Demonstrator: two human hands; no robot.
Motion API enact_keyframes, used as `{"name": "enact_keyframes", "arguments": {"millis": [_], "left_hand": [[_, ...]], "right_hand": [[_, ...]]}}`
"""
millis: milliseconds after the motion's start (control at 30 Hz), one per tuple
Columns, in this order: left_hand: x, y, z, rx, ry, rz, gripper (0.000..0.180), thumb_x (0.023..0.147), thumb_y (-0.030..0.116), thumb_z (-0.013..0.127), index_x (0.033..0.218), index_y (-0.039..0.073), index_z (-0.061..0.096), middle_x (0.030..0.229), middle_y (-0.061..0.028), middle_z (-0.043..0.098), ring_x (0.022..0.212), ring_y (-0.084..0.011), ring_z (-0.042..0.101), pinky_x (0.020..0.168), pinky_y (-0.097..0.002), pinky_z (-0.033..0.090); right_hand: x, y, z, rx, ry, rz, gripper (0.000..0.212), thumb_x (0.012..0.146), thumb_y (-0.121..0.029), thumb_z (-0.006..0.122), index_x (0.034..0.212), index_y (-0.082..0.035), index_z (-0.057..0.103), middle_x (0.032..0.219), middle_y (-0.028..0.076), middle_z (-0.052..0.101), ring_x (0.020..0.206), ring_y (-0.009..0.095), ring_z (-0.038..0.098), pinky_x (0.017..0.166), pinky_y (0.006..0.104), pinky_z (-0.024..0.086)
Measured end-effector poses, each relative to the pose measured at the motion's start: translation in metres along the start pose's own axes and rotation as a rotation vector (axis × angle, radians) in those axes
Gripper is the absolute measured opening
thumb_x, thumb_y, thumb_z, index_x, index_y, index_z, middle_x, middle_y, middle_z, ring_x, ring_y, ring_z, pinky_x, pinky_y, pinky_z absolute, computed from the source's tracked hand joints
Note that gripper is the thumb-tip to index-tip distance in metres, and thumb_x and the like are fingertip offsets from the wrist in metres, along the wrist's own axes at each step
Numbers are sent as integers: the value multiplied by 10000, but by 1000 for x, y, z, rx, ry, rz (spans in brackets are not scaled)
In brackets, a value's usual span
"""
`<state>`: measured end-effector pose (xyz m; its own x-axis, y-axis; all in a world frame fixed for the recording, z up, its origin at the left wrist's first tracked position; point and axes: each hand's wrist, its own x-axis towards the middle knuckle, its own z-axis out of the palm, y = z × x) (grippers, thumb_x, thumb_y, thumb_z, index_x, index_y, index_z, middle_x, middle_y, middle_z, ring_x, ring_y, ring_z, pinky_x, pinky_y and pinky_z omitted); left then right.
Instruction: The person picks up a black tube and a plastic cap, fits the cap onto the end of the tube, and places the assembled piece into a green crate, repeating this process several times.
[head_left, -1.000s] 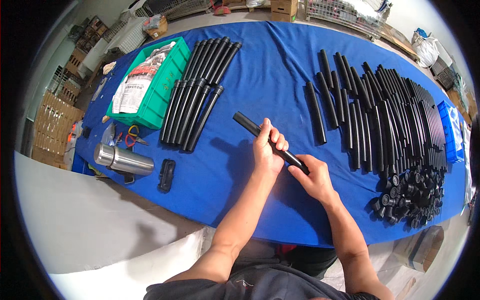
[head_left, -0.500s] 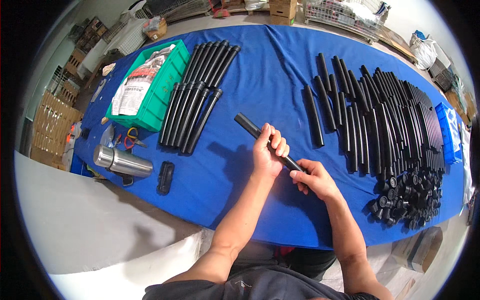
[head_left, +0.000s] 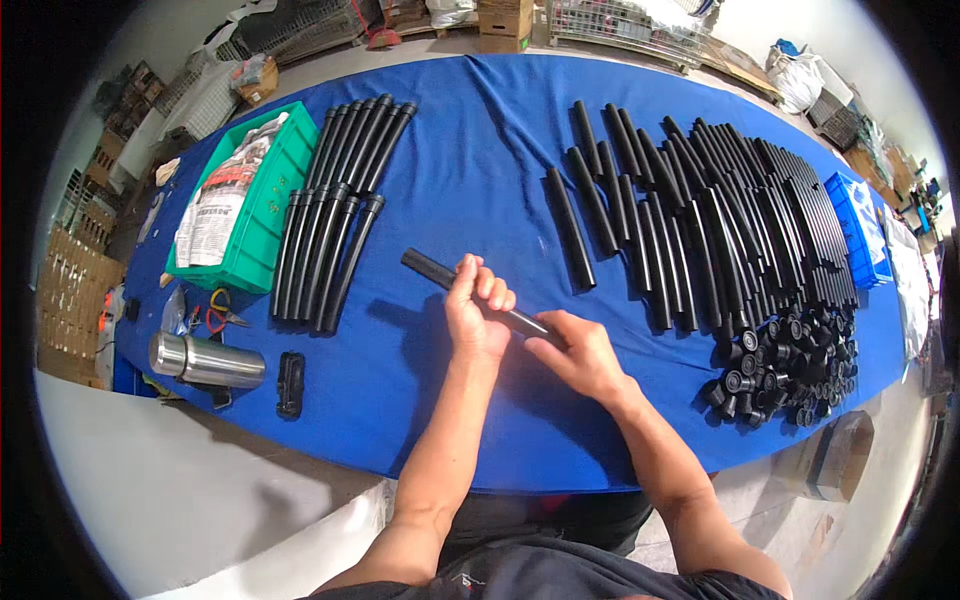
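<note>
A black tube (head_left: pixel 427 266) is held at a slant above the blue cloth, its far end pointing up and left. My left hand (head_left: pixel 480 318) is wrapped round its middle. My right hand (head_left: pixel 582 352) is closed over the near end and covers it, so whether a cap sits there is hidden. To the right lie many loose black tubes (head_left: pixel 571 230), with a heap of round black caps (head_left: pixel 775 375) below them. At the left, two rows of black tubes with thicker collars at their upper ends (head_left: pixel 330 262) lie side by side.
A green crate (head_left: pixel 258 205) with newspaper stands at the left. Near it are scissors (head_left: pixel 222 312), a steel flask (head_left: pixel 215 362) and a black case (head_left: pixel 290 385). A blue bin (head_left: pixel 858 232) stands at the right edge. Below the table's right side is a cardboard box (head_left: pixel 838 458).
The view has shifted, so the table's things appear farther left. My right hand has turned more over the tube's near end; my left hand keeps its grip.
</note>
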<state>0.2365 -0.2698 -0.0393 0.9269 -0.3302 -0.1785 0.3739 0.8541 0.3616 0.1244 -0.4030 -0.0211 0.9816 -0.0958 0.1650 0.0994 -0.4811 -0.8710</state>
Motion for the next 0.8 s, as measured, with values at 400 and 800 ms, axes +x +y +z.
{"name": "enact_keyframes", "arguments": {"millis": [400, 800], "left_hand": [[-9, 2, 18, 47, -22, 13, 208, 962, 311, 604, 990, 106, 591, 613, 13, 444, 530, -127, 443, 518, -298, 394], [-5, 3, 7, 40, 18, 42, 121, 939, 234, 641, 986, 137, 586, 637, 22, 457, 536, -118, 445, 510, -295, 395]], "right_hand": [[1, -3, -3, 89, -82, 36, 303, 846, -233, 711, 976, 31, 640, 656, 124, 566, 628, 212, 611, 570, 354, 491], [1, 0, -7, 313, -173, 346, 365, 859, -228, 713, 1110, 19, 616, 757, 95, 616, 595, 180, 604, 552, 332, 483]]}}
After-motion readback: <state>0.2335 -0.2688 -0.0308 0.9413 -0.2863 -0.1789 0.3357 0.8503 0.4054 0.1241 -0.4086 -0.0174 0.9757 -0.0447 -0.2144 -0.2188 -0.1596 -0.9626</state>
